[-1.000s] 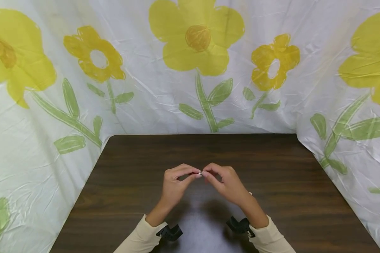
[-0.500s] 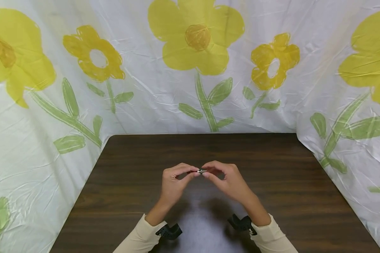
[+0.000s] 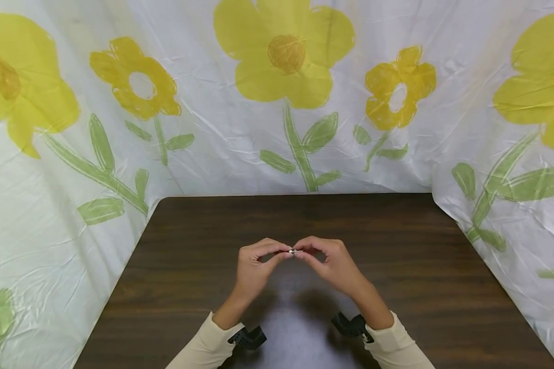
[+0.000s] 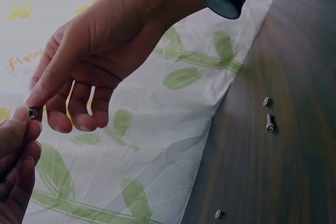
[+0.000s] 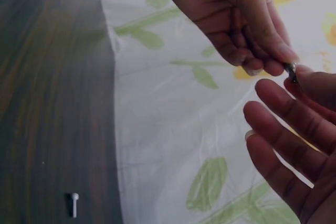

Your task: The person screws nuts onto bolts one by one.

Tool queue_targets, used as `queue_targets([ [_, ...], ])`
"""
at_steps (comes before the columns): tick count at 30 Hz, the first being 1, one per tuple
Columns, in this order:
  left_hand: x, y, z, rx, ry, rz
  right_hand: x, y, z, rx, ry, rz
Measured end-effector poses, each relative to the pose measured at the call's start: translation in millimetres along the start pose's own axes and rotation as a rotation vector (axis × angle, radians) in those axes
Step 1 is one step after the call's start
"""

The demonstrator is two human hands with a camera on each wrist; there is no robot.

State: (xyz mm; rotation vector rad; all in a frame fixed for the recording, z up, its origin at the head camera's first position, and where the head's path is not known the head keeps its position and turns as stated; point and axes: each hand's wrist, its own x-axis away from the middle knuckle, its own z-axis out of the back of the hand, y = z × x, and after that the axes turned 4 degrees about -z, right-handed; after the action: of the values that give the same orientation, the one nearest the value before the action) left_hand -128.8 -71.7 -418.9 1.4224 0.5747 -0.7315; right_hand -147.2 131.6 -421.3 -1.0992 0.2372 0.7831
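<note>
A small metal bolt (image 3: 295, 251) is held level between both hands over the middle of the table. My left hand (image 3: 251, 269) pinches one end between thumb and fingertips. From the other side my right hand (image 3: 332, 266) pinches it with thumb and forefinger. In the left wrist view only a dark bit of the bolt (image 4: 33, 113) shows between the fingertips. The right wrist view shows the metal piece (image 5: 292, 72) there too, with the right hand's other fingers spread loosely. Whether a nut sits on the bolt is too small to tell.
On the dark wooden table (image 3: 203, 220) lie a loose bolt (image 4: 270, 123), a nut (image 4: 267, 101) and another nut (image 4: 219, 214). One more bolt (image 5: 74, 204) shows in the right wrist view. A flowered white cloth (image 3: 203, 154) hangs along the table's back and sides.
The right fingertips shifted slightly up and opened around the bolt, baring more of it, then came down close on it again. The left hand has barely moved.
</note>
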Motion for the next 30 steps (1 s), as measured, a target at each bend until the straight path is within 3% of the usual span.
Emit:
queue_targets([
  [7,-0.2,-0.2,-1.2,-0.030,-0.011,-0.044,0.3,-0.2,-1.9,0.049,0.000,-0.013],
  [12,-0.1,0.1,-1.0,-0.023,0.001,-0.033,1.2,-0.3,-2.7,0.037,0.031,-0.036],
  [20,0.7,-0.9,0.1,0.005,0.008,-0.003,2.5,0.6,-1.5,0.017,0.050,0.037],
  [30,-1.2,2.6,-0.3,0.001,0.001,-0.027,0.5,-1.7,-2.3,0.012,0.004,-0.011],
])
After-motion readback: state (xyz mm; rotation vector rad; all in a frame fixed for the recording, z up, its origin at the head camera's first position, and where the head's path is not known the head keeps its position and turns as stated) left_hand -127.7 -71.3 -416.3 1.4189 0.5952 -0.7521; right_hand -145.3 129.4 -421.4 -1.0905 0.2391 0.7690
